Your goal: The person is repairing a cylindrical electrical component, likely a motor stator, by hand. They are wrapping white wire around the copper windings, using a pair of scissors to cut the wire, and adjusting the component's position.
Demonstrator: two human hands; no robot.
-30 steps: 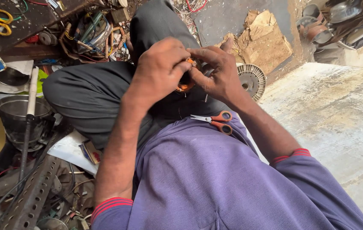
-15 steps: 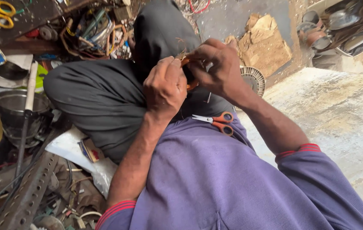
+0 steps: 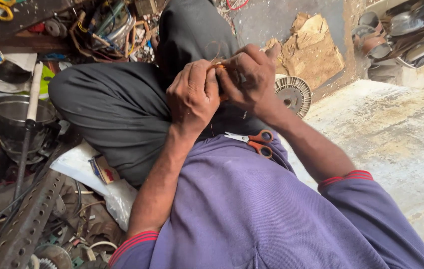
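Both hands meet over my knee: my left hand (image 3: 192, 94) and right hand (image 3: 246, 79) are clenched together around a small orange-copper piece (image 3: 218, 66), mostly hidden between the fingers. I'd keep the grip firm and steady. Orange-handled scissors (image 3: 251, 140) lie on my lap; a round ribbed metal disc (image 3: 293, 93) sits beyond.

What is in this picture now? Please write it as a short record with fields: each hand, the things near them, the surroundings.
left hand: closed around a small orange-brown part, held above the lap
right hand: pinching the same part from the other side
scissors: orange handles, lying on the purple shirt below both hands
round ribbed metal disc: on the floor behind the right hand
left side: metal pot, tangled wires
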